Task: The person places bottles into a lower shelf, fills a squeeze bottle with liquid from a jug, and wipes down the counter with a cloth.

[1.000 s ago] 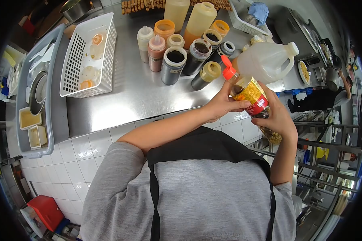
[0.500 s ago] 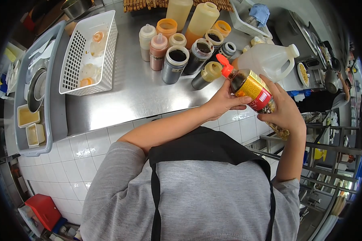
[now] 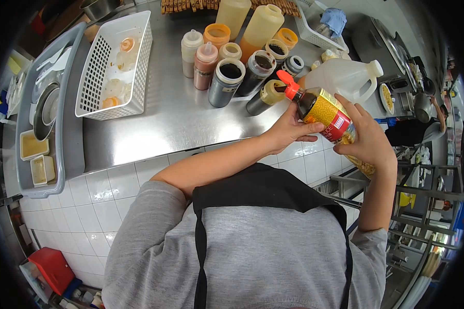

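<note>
Between my two hands a sauce bottle [image 3: 329,114] with a red flip cap and a red and gold label lies tilted, its cap end up and to the left. My left hand [image 3: 293,129] grips it below the neck, thumb across the label. Around its lower body my right hand [image 3: 368,138] is closed. The open cap sits close to the mouth of a dark-filled squeeze bottle [image 3: 263,99] with a yellowish neck; whether liquid flows cannot be made out. Nearby stand open squeeze bottles of dark liquid, among them one [image 3: 226,85] at the front and another [image 3: 256,72] behind it.
A large translucent jug [image 3: 335,80] stands right of the squeeze bottles. Capped bottles, one pink [image 3: 205,67], stand left. On the steel counter [image 3: 154,126] are a white basket [image 3: 139,98] and a grey tub [image 3: 62,154]. Another person [image 3: 412,131] is at far right.
The view has shifted slightly. My right hand and the bottle's base have moved a little right; the bottle stays tilted in both hands with its cap by the squeeze bottle.
</note>
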A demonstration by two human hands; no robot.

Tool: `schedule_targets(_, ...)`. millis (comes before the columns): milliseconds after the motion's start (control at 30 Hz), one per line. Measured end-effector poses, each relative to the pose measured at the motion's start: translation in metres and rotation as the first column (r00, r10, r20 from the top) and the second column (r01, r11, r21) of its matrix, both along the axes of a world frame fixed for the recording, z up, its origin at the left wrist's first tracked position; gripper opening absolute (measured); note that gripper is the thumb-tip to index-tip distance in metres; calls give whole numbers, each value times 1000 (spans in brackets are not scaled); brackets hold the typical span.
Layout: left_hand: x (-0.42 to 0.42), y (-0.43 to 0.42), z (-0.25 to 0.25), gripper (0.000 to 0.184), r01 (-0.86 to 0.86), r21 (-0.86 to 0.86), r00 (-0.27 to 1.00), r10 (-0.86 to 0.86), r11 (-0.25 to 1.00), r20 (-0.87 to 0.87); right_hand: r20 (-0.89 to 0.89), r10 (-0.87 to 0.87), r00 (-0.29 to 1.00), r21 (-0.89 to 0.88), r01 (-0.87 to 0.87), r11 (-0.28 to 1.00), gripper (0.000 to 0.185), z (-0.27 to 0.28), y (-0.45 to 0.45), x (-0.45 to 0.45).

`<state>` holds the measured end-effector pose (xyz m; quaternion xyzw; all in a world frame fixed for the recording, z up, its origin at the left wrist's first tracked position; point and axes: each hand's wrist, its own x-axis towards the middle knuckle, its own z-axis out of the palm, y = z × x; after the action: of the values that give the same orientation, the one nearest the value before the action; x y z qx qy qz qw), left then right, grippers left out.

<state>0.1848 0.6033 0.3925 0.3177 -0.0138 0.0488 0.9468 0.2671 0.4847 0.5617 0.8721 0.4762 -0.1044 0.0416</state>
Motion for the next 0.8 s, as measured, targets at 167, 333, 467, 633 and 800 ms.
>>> schedule_targets(167, 0, 0, 1, 80, 0, 16, 1000, 0, 1000, 23, 8, 20, 1000, 21, -20, 1000, 99, 0, -2, 1)
schedule_targets(333, 0, 1, 1, 83, 4, 7, 1000, -4, 1000, 9, -14, 3, 1000, 18, -2, 1000, 98, 2, -1, -1)
schedule_targets(467, 1, 1, 0, 84, 8, 17, 1000, -8, 1000, 9, -16, 8, 1000, 29, -8, 1000, 98, -1, -3, 0)
schedule_targets(633, -1, 2, -1, 79, -2, 74, 1000, 2, 997, 5, -33, -10, 999, 35, 12, 999, 98, -6, -5, 1)
schedule_targets(800, -1, 3, -8, 88, -29, 74, 999, 31, 997, -26, -126, -33, 991, 100, 46, 994, 97, -21, -9, 3)
